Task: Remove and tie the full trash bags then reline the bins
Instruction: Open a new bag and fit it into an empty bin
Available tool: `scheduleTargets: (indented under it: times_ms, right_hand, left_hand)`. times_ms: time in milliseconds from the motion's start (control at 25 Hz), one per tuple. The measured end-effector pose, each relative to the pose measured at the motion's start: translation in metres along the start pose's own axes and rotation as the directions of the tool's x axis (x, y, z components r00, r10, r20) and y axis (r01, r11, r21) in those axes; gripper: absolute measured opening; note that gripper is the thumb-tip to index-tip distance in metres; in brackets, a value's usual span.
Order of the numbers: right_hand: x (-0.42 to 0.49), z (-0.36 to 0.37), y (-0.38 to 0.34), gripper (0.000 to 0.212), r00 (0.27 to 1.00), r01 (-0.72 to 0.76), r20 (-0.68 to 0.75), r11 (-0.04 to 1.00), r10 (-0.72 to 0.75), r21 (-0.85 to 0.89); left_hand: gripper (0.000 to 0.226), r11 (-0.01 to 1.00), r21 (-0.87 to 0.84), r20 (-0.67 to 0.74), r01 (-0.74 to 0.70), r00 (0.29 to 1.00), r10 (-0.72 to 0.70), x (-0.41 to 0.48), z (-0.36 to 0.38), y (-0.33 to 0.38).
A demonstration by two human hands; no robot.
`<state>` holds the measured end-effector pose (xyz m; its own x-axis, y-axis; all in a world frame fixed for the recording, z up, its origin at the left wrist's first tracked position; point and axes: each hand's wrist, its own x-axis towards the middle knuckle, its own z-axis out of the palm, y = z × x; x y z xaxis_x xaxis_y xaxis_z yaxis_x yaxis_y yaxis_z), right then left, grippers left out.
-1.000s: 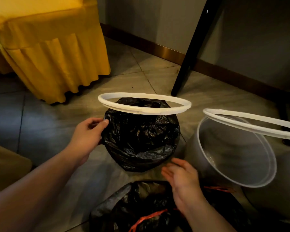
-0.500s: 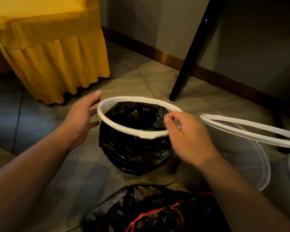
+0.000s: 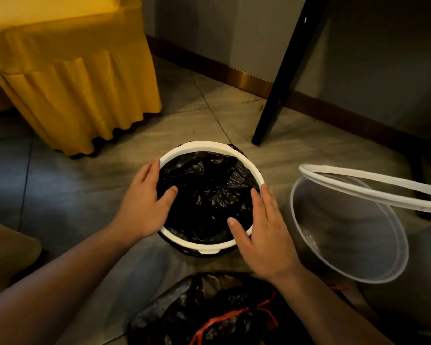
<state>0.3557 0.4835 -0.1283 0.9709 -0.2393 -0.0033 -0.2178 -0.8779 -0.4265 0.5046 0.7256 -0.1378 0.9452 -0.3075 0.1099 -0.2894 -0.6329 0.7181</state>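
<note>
Pressing white ring [image 3: 202,145] over black liner [image 3: 209,190] — left hand [image 3: 142,207], right hand [image 3: 266,235], both flat, uncurled; tiled floor [image 3: 85,190], yellow tablecloth [image 3: 72,83], skirting [image 3: 246,79]

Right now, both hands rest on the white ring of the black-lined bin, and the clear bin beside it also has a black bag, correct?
Not quite: the head view shows the clear bin holds no bag. The left hand and right hand do rest on the white ring over the black bag.
</note>
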Motion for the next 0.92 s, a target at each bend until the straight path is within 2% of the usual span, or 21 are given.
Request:
scheduleTargets:
  times_ms: [240,440,560,640,720,760,800,840,880,920]
  right_hand:
    - [-0.001,0.005,0.001,0.091,0.999,-0.042,0.017,0.996,0.041,0.076]
    - [0.002,0.005,0.001,0.088,0.998,-0.052,0.051,0.994,0.047,0.092]
    - [-0.001,0.002,-0.001,0.086,0.995,-0.048,0.082,0.999,0.049,-0.005]
    - [0.003,-0.007,-0.008,0.079,1.000,-0.009,-0.019,0.996,0.008,-0.086]
    - [0.025,-0.018,-0.021,0.064,0.977,0.091,-0.183,0.990,-0.110,-0.110]
    - [0.044,-0.019,-0.029,0.056,0.969,0.147,-0.181,0.981,-0.169,-0.128]
    - [0.065,-0.020,-0.039,0.051,0.979,0.180,-0.069,0.972,-0.193,-0.153]
    - [0.087,-0.019,-0.051,0.049,0.980,0.180,0.117,0.964,-0.159,-0.196]
    - [0.108,-0.012,-0.062,0.050,0.943,0.173,0.321,0.952,-0.085,-0.254]
    - [0.124,-0.001,-0.072,0.053,0.866,0.172,0.500,0.933,0.010,-0.317]
  left_hand:
    - [0.095,0.998,0.021,0.032,0.065,0.997,-0.065,-0.001,0.006,-0.011]
    - [0.097,0.994,0.060,0.049,0.091,0.994,-0.094,0.001,0.006,-0.008]
    - [0.096,0.989,0.078,0.078,0.126,0.988,-0.132,0.000,0.004,-0.006]
    - [0.091,0.991,0.005,0.096,0.137,0.986,-0.137,0.001,-0.001,-0.004]
    - [0.074,0.989,-0.091,0.092,0.114,0.990,-0.106,0.006,-0.006,-0.002]
    - [0.065,0.986,-0.128,0.077,0.104,0.993,-0.095,0.008,-0.007,-0.001]
    - [0.063,0.982,-0.151,0.061,0.109,0.993,-0.101,0.009,-0.009,0.000]
    - [0.064,0.979,-0.165,0.051,0.119,0.992,-0.112,0.011,-0.009,0.002]
    - [0.066,0.978,-0.176,0.051,0.114,0.993,-0.107,0.012,-0.009,0.002]
    - [0.068,0.977,-0.186,0.065,0.101,0.994,-0.091,0.013,-0.009,0.002]
